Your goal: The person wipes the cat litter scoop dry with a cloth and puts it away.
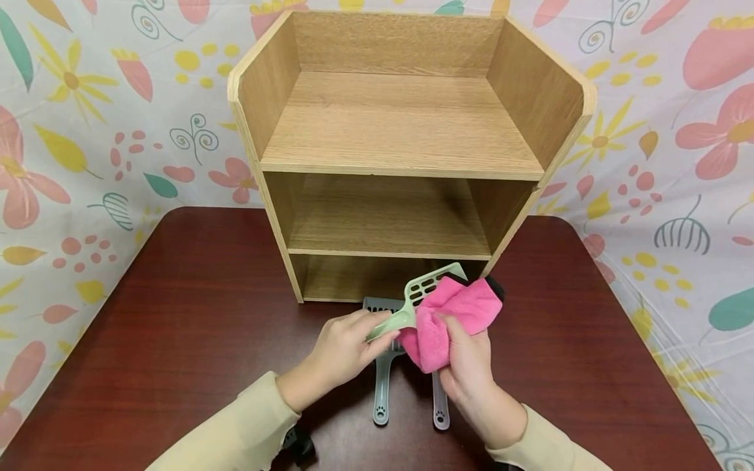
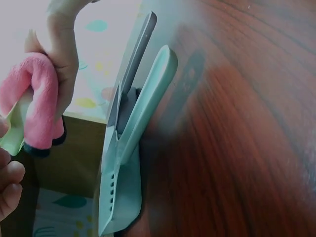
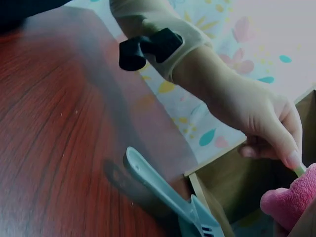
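Observation:
My left hand (image 1: 347, 343) pinches the handle of a pale green slotted litter scoop (image 1: 406, 316), held above the table in front of the shelf. A pink cloth (image 1: 453, 311) with a black edge is bunched in my right hand (image 1: 471, 366), its thumb pressing on top. The cloth lies against the scoop's head and covers part of it; in the left wrist view the folded cloth (image 2: 42, 94) wraps over the green piece. Below the hands, a blue-grey litter scoop (image 1: 382, 389) and a purple-grey one (image 1: 440, 405) lie on the table, their heads partly hidden.
A wooden shelf unit (image 1: 400, 118) with several levels stands at the back of the dark red table (image 1: 194, 340). Flowered cloth (image 1: 88, 144) hangs behind and at both sides. A black wrist device (image 1: 299, 446) shows by the left sleeve.

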Tool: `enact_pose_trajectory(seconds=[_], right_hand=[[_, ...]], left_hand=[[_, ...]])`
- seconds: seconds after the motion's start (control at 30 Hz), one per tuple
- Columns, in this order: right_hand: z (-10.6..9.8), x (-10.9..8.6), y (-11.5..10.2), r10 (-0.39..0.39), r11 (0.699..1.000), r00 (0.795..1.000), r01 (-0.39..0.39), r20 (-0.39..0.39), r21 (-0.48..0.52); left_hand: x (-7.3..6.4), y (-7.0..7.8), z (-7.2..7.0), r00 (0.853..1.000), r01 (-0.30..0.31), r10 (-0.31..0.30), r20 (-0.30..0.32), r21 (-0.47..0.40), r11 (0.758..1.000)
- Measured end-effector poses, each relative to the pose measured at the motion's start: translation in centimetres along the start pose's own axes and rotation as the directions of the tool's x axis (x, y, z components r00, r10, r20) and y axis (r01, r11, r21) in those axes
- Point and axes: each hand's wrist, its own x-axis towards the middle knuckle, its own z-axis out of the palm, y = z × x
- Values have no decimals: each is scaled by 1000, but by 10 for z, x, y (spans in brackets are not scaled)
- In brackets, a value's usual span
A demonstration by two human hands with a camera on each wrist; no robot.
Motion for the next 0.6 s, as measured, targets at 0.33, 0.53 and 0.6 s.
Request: enact_pose_trajectory(seconds=[0.33, 0.53, 0.6], right_hand=[[-12, 9, -7, 0, 996, 1000, 2, 24, -91], [-21, 12, -14, 51, 978, 995, -33, 80, -205], [-23, 12, -17, 69, 970, 992, -43, 103, -240]], left_hand=[[-1, -8, -10, 1000, -2, 3, 21, -29, 1000], [-3, -15, -17, 997, 41, -34, 70, -93, 995], [-4, -17, -19, 995, 63, -53, 87, -116, 991]])
